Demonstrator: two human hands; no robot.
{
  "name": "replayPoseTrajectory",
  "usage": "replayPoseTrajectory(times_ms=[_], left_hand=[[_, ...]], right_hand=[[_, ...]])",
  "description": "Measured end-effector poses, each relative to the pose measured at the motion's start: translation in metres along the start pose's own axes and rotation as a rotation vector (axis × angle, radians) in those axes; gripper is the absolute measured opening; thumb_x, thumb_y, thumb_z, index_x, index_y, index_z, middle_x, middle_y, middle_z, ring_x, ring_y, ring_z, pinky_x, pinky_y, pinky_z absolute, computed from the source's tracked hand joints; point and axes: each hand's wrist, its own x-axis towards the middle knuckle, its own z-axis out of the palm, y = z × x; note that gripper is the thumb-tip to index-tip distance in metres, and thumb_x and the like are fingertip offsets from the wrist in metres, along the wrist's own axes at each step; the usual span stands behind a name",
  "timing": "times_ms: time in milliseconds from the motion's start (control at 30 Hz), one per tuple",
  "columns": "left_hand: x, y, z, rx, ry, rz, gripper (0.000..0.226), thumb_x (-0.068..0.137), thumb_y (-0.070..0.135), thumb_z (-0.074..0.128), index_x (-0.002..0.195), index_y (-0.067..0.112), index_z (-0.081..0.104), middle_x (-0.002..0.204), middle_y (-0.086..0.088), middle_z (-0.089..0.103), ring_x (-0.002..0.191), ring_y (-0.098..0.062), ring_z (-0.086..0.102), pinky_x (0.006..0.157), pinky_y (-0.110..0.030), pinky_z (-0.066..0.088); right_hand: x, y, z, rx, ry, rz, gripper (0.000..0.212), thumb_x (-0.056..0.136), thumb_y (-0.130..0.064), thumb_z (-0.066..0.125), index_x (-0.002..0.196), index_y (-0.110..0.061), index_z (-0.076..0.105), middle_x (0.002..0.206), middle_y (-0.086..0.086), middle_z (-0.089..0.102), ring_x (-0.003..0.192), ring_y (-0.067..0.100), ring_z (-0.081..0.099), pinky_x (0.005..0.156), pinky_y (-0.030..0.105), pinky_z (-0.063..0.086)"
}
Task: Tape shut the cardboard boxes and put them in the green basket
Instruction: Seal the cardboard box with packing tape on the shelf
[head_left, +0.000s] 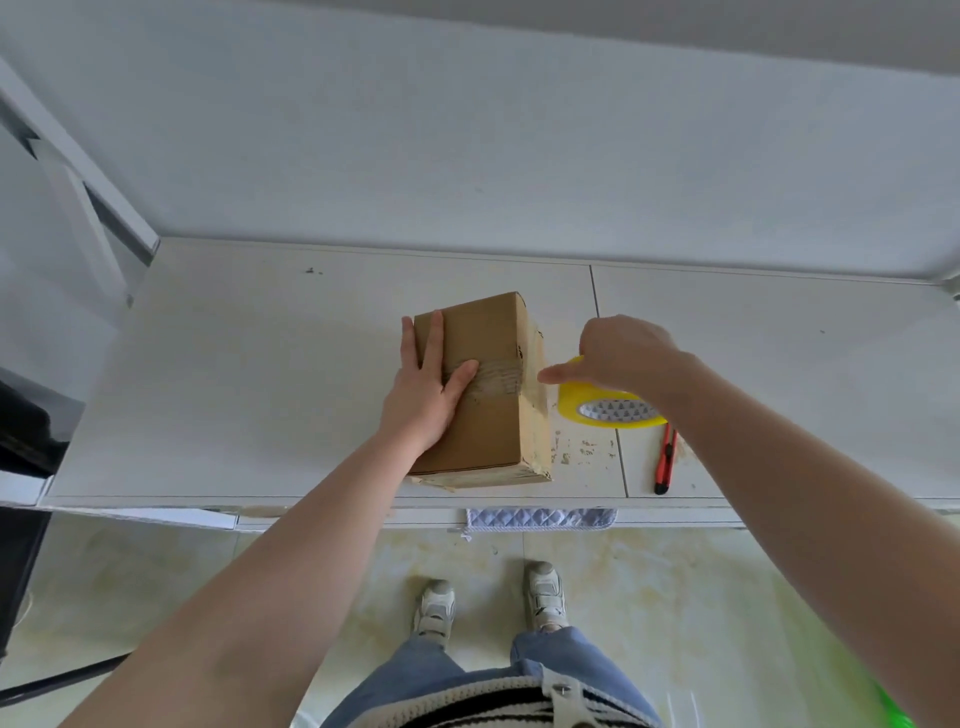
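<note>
A brown cardboard box (493, 431) stands on the white table (249, 374), with a strip of clear tape across its top. My left hand (428, 392) lies flat on the box top, fingers straight, thumb pressing the tape. To the right of the box, my right hand (618, 358) grips a yellow roll of tape (608, 408) held beside the box's right face, thumb pointing toward the box. A corner of something bright green (896, 709), perhaps the basket, shows at the bottom right.
A red utility knife (666, 460) lies on the table right of the tape roll. A quilted cloth (540, 518) hangs under the table's front edge. A dark object (26, 431) stands at the left. My feet are on the tiled floor below.
</note>
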Motion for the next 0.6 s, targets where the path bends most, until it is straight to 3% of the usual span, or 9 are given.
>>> replayPoseTrajectory(times_ms=[67, 133, 233, 300, 500, 567, 600], left_hand=[[0.002, -0.007, -0.006, -0.166, -0.06, -0.014, 0.083, 0.093, 0.059, 0.048, 0.152, 0.045, -0.008, 0.162, 0.005, -0.019, 0.149, -0.023, 0.017, 0.11, -0.038, 0.028], [0.004, -0.013, -0.012, -0.298, -0.102, -0.025, 0.092, 0.089, 0.053, 0.058, 0.154, 0.042, -0.007, 0.164, -0.002, -0.005, 0.148, -0.022, 0.017, 0.115, -0.035, 0.021], [0.003, -0.009, -0.017, -0.387, -0.107, -0.019, 0.095, 0.088, 0.045, 0.065, 0.155, 0.038, -0.001, 0.153, -0.003, 0.033, 0.132, -0.022, 0.044, 0.112, -0.045, 0.037], [0.001, -0.008, -0.015, -0.424, -0.101, -0.027, 0.091, 0.089, 0.042, 0.066, 0.155, 0.041, 0.003, 0.146, 0.0, 0.041, 0.125, -0.02, 0.05, 0.108, -0.045, 0.041], [-0.003, -0.018, -0.017, -0.559, -0.109, -0.01, 0.08, 0.095, 0.036, 0.059, 0.155, 0.041, 0.006, 0.15, 0.006, 0.038, 0.129, -0.016, 0.049, 0.104, -0.03, 0.043], [-0.003, -0.022, -0.02, -0.463, -0.11, -0.024, 0.076, 0.097, 0.04, 0.053, 0.155, 0.042, 0.003, 0.158, 0.0, 0.025, 0.139, -0.024, 0.037, 0.11, -0.037, 0.037], [-0.003, -0.023, -0.022, -0.292, -0.078, -0.045, 0.073, 0.098, 0.046, 0.05, 0.154, 0.044, 0.003, 0.161, -0.005, 0.015, 0.143, -0.029, 0.027, 0.115, -0.044, 0.029]], right_hand=[[-0.001, -0.008, 0.007, 0.069, 0.008, -0.001, 0.071, 0.069, -0.086, 0.052, 0.063, -0.014, 0.05, 0.062, -0.002, 0.054, 0.06, 0.014, 0.052, 0.052, 0.027, 0.031], [-0.001, -0.016, 0.009, 0.07, 0.041, -0.01, 0.072, 0.068, -0.087, 0.051, 0.062, -0.015, 0.05, 0.062, -0.002, 0.054, 0.06, 0.014, 0.052, 0.051, 0.026, 0.029], [0.0, -0.018, 0.009, 0.064, 0.028, 0.006, 0.073, 0.066, -0.089, 0.051, 0.064, -0.015, 0.053, 0.062, -0.003, 0.055, 0.061, 0.014, 0.053, 0.051, 0.026, 0.028], [-0.001, -0.013, 0.012, 0.097, -0.006, 0.023, 0.073, 0.067, -0.087, 0.052, 0.063, -0.014, 0.052, 0.061, -0.003, 0.055, 0.06, 0.014, 0.053, 0.051, 0.027, 0.029], [-0.002, -0.015, 0.007, 0.124, 0.018, 0.013, 0.069, 0.069, -0.085, 0.053, 0.061, -0.017, 0.052, 0.059, -0.004, 0.055, 0.058, 0.013, 0.053, 0.051, 0.026, 0.029], [-0.001, -0.024, 0.002, 0.082, 0.044, -0.01, 0.067, 0.069, -0.085, 0.053, 0.065, -0.018, 0.054, 0.062, -0.005, 0.057, 0.06, 0.012, 0.053, 0.051, 0.026, 0.029], [-0.001, -0.03, 0.0, 0.054, 0.055, -0.018, 0.066, 0.07, -0.085, 0.053, 0.067, -0.019, 0.054, 0.064, -0.005, 0.057, 0.06, 0.011, 0.053, 0.051, 0.026, 0.029]])
